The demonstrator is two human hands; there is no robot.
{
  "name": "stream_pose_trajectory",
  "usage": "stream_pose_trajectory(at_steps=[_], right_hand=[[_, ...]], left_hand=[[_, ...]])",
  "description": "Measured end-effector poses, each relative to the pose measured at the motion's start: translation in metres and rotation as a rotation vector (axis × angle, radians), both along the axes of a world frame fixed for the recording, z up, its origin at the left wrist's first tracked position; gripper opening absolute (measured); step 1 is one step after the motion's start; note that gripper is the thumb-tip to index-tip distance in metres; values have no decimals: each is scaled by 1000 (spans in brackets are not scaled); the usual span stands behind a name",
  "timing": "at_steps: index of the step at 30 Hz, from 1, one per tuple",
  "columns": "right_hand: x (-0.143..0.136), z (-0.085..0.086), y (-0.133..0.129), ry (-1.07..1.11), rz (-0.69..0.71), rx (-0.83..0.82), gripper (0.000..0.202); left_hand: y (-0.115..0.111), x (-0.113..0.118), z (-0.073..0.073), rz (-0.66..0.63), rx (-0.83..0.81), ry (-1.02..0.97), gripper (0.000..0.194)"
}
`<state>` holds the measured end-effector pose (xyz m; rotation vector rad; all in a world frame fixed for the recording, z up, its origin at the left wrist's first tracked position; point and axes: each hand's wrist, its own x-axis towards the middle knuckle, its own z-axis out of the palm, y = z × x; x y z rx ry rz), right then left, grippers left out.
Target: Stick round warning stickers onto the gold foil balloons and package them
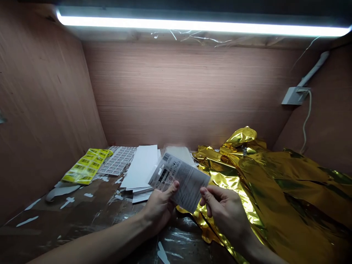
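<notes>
When taken from left to right, to be recorded first: yellow label sheet (87,167), well to the left of the left hand (159,209) and beyond it, on the brown surface (110,211). Nearer than that sheet, also left of the left hand: loose white scraps (68,201), scattered. Just right of the yellow sheet: white label sheet (118,160), printed in small rows. Closer still, just beyond the left hand: white sheets (141,165), stacked with uneven edges.

Left hand found grasping the printed card (183,179), with thumb flat on the printed face near the middle of the near long edge and remaining fingers largely hidden behind. Card held up between both hands: beyond and to the right of the left hand, beyond and to the left of the right hand (226,209). Long axis slanting down from the slotted end, past the left thumb, toward the right fingertips. Neither hand nearer; both in contact. Behind the card, partly covered: pale sheet (178,149).

Right hand seen pinching the right short edge between thumb and forefinger. Beside and beyond the right hand: gold foil (275,205), crumpled. Farther, well above: white socket box (295,96), with cord (309,113).
</notes>
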<state>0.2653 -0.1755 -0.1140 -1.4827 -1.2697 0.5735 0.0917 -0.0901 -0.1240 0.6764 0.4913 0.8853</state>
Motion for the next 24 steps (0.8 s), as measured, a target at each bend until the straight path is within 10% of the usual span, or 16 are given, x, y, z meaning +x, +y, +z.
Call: stream_pose_trajectory(at_steps=[24], right_hand=[[-5,22,5,-25,18,97,39]], left_hand=[[-17,6,20,182,-63,89,19]])
